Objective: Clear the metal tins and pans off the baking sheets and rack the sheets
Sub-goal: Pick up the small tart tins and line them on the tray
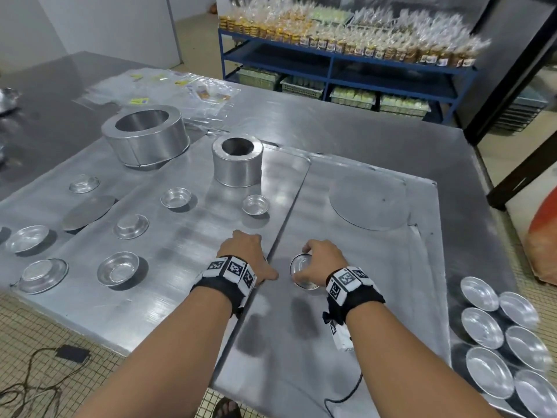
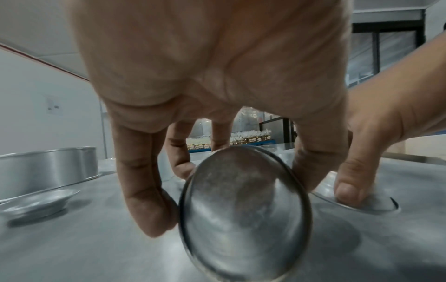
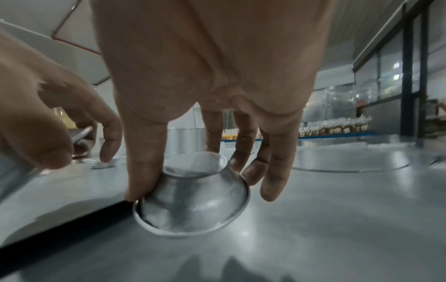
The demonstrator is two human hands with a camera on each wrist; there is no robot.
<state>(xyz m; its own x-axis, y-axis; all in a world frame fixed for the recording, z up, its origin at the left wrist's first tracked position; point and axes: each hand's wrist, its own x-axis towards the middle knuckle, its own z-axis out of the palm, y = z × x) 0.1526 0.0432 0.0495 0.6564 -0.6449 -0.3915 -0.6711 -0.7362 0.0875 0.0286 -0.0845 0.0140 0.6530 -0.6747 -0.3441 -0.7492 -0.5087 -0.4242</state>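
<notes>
Both hands are low over the seam where 2 baking sheets meet on the tabletop (image 1: 376,128). The right hand (image 1: 324,262) has thumb and fingers curled round a small tin (image 1: 301,271), gripping it by the rim and tipping it; the right wrist view shows this tin (image 3: 193,200) lifted on its side, base toward the camera, just above the right sheet (image 1: 391,282). The left hand (image 1: 245,254) pinches a second small tin (image 2: 243,209) between thumb and fingertips, held on edge with its round face toward the wrist camera; in the head view the hand covers it.

Judgement: a tin in each hand saves trips, and a rim grip suits shallow, light, slippery metal.

The cleared tins (image 1: 497,336) lie in a tight cluster on the tabletop at the near right, off the sheets. That is probably where these 2 go.

Still on the left sheet (image 1: 168,303): several small tins, such as the one (image 1: 118,269) near left of the left hand, a small round pan (image 1: 237,165) at the far side, a large round pan (image 1: 144,135) beyond it. A flat disc (image 1: 369,203) lies on the right sheet, far from the right hand.

Much clearing remains, and no sheet is ready to rack.
</notes>
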